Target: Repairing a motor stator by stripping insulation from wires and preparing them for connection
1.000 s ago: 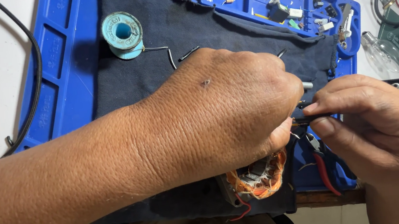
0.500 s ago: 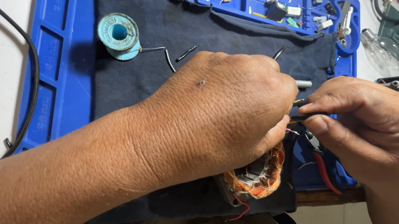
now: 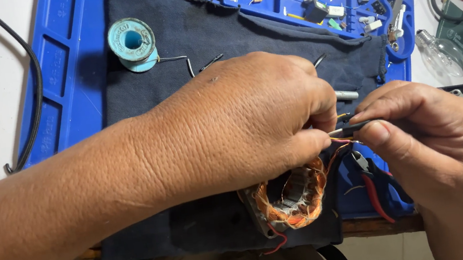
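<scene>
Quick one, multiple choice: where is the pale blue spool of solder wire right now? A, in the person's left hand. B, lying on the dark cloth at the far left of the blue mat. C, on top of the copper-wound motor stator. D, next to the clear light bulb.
B: the solder spool lies on the dark cloth, apart from both hands.

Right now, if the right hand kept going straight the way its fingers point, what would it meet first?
The right hand points leftward, pinching a thin black sleeve over fine wires. Straight on, it would first meet the fingers of the left hand, which already look nearly touching; depth is unclear from this view.
</scene>
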